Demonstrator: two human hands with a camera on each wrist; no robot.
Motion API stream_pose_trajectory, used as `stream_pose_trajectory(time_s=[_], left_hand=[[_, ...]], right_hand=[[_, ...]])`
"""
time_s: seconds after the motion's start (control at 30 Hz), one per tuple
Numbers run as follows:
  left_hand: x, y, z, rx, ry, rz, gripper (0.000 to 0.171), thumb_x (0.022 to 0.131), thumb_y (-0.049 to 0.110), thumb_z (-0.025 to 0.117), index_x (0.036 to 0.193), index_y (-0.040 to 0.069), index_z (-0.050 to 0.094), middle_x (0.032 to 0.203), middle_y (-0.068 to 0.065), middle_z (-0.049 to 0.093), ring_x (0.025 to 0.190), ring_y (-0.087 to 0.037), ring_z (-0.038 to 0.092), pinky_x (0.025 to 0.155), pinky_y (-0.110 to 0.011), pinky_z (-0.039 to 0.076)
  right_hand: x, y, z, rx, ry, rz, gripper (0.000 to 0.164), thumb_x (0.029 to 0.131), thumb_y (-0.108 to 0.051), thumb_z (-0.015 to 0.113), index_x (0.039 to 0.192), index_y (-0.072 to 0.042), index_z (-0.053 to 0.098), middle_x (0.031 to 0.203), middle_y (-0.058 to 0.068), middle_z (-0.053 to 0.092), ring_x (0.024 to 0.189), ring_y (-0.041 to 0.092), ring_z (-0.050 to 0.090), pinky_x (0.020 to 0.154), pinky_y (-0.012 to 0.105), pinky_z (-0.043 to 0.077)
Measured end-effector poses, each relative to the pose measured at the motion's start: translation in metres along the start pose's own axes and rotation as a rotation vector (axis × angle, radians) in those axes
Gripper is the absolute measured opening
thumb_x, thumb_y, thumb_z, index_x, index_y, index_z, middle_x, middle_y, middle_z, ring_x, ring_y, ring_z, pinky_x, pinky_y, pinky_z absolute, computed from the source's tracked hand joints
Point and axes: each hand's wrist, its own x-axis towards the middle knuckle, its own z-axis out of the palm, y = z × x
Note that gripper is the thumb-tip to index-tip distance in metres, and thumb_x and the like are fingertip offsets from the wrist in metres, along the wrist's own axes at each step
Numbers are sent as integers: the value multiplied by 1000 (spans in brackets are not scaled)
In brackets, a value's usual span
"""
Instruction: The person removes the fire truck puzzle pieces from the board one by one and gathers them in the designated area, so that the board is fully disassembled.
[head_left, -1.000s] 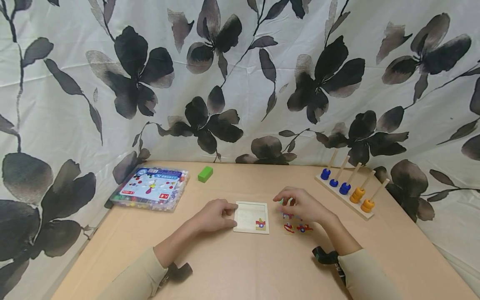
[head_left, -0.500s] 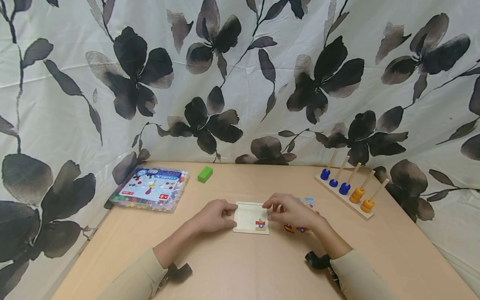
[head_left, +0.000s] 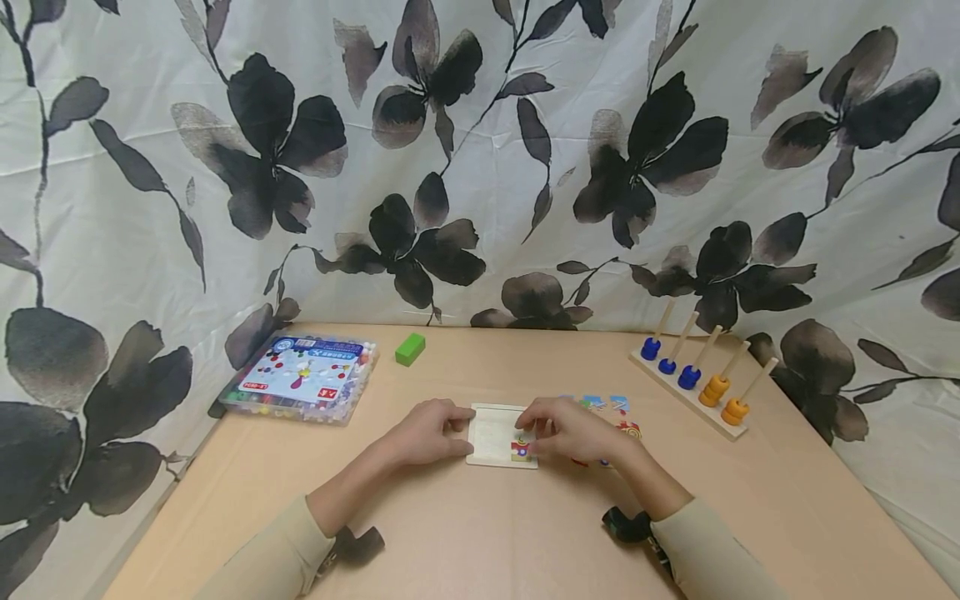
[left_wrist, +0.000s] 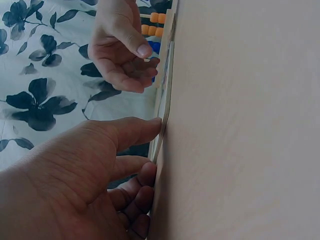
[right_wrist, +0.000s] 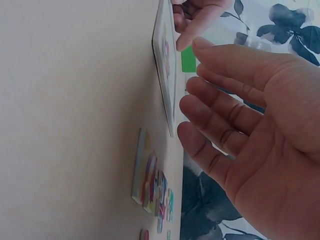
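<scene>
A shallow pale wooden puzzle tray (head_left: 491, 425) lies on the table between my hands. One colourful puzzle piece (head_left: 519, 452) sits in its lower right corner. My left hand (head_left: 425, 431) holds the tray's left side, thumb and index finger at the rim; the left wrist view shows these fingertips (left_wrist: 156, 123) right at the edge. My right hand (head_left: 567, 426) is over the tray's right edge, its fingertips close to the piece in the head view. Those fingers (right_wrist: 195, 107) are slightly bent and spread in the right wrist view, with nothing seen between them.
Several loose puzzle pieces (head_left: 618, 404) lie right of the tray, partly hidden by my right hand. A bead counting stand (head_left: 722, 417) stands back right. At the back are a green block (head_left: 410, 348) and a clear case of coloured parts (head_left: 303, 379). A flowered curtain (head_left: 525, 275) hangs behind.
My right hand has moved left from over the loose pieces to the tray's right edge, uncovering some of the back pieces. My left hand and the tray have stayed put.
</scene>
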Motion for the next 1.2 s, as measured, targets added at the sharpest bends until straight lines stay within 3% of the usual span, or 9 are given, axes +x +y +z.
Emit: stream_pose_trajectory(time_s=[0.3, 0.73, 1.2], left_hand=[[0, 0, 0, 1, 5, -1, 56, 84, 26, 84, 135, 7, 70, 92, 3, 63, 85, -15, 53, 79, -31, 44], [-1, 2, -1, -2, 7, -5, 55, 85, 25, 84, 135, 7, 70, 93, 3, 64, 85, -14, 53, 80, -31, 43], [-2, 2, 0, -9, 1, -19, 57, 85, 26, 84, 136, 6, 69, 95, 3, 63, 86, -15, 53, 80, -32, 44]], right_hand=[[3, -2, 6, -29, -44, 20, 23, 90, -13, 81, 112, -10, 73, 100, 5, 67, 87, 23, 60, 76, 25, 49], [5, -4, 13, -94, -63, 18, 19, 91, -13, 79, 109, -14, 73, 102, 1, 62, 83, 14, 57, 74, 24, 47], [5, -4, 15, -64, -68, 44, 20, 90, -12, 80, 109, -13, 72, 104, 3, 61, 87, 18, 56, 74, 23, 46]])
